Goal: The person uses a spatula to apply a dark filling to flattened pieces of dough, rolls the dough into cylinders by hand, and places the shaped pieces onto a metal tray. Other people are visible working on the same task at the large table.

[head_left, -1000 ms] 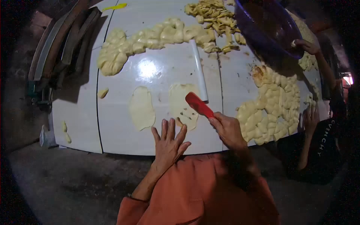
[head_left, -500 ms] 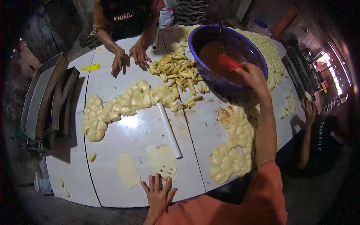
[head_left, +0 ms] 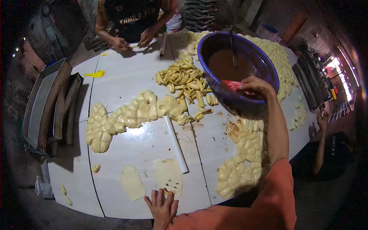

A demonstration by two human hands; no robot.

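My right hand point(head_left: 257, 87) is closed around a red plastic scraper point(head_left: 231, 85) at the near rim of a blue-purple basin point(head_left: 268, 71). Brown, thick liquid point(head_left: 224, 63) fills the basin's lower part, and a long dark utensil point(head_left: 233, 50) leans in it. At the near edge of the table, my left hand point(head_left: 161, 207) lies with fingers spread. Its fingertips reach the lower end of a flattened dough sheet point(head_left: 168, 172) with dark smears and a small yellowish piece, partly hidden. A second dough sheet point(head_left: 133, 182) lies left of it.
A white rolling pin point(head_left: 177, 145) lies beyond the sheets. Dough balls point(head_left: 132, 111) curve across the table point(head_left: 126, 82), more point(head_left: 241, 172) at right. Peeled banana pieces point(head_left: 182, 78) are heaped by the basin. Metal trays point(head_left: 44, 107) stand left; a co-worker's hands point(head_left: 134, 42) are opposite.
My right hand and the red scraper have come nearer, toward the basin's near rim. The whole view has shifted slightly. The co-worker's hands opposite have drawn back toward the table's far edge.
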